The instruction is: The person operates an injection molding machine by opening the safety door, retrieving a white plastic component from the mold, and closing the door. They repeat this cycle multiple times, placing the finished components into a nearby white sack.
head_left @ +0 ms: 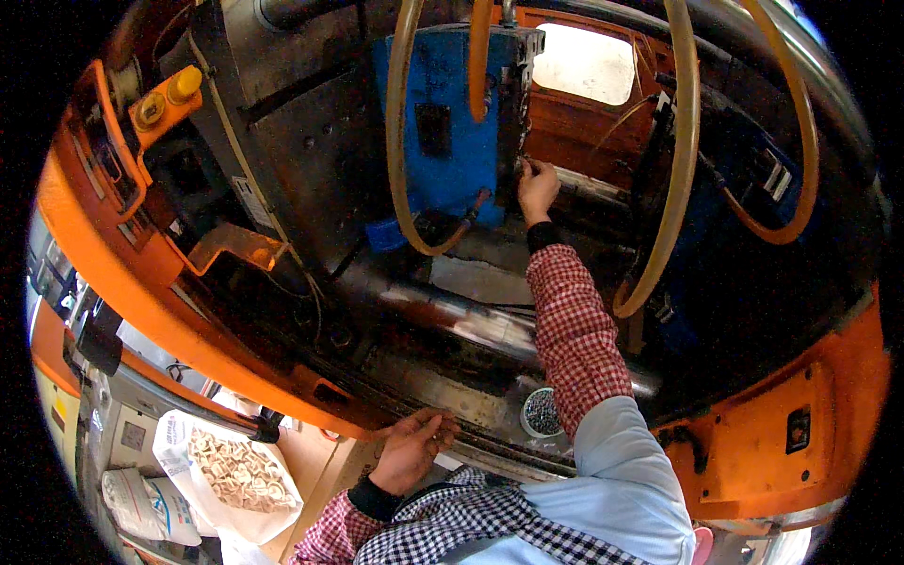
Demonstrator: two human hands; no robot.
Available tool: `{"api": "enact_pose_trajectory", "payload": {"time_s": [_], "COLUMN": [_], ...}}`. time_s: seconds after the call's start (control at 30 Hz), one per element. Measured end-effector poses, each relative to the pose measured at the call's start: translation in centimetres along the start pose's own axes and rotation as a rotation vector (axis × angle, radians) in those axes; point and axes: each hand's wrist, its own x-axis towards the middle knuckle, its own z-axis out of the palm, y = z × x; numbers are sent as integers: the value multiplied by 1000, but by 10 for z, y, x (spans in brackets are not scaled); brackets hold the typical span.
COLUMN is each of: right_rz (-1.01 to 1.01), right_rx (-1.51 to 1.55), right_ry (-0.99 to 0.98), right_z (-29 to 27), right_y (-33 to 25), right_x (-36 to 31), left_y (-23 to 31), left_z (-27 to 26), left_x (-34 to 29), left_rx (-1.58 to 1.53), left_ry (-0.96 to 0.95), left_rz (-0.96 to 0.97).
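My right hand reaches deep into the machine, at the right-hand face of a blue mould block. Its thumb and fingers are pinched together against the dark edge of that face. Whatever they hold is too small to make out. Low in the view, my left hand is by the machine's front ledge, with fingers curled and thumb pressed to them. Its contents are hidden. Between the forearms, a small white cup full of small dark metallic pieces stands on the ledge, close to my right sleeve.
Yellowish hoses loop down on both sides of my right arm. A shiny steel bar crosses below it. A second blue block sits at right. The orange machine frame curves around. An open white bag of beige parts stands lower left.
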Motion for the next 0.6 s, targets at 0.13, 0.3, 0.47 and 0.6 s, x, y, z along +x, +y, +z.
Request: {"api": "enact_pose_trajectory", "payload": {"time_s": [0.13, 0.3, 0.47, 0.6], "right_rz": [-12, 3, 0, -37], "right_rx": [33, 60, 9, -63], "right_ry": [69, 30, 44, 43], "right_z": [0, -2, 2, 9], "right_y": [2, -6, 0, 1], "right_x": [4, 5, 6, 4], "left_y": [-4, -2, 2, -5], "left_z": [-4, -2, -4, -17], "left_x": [8, 5, -1, 2], "left_rx": [-14, -53, 16, 128], "left_ry": [-43, -5, -3, -11], "left_rz": [2, 2, 18, 65]}}
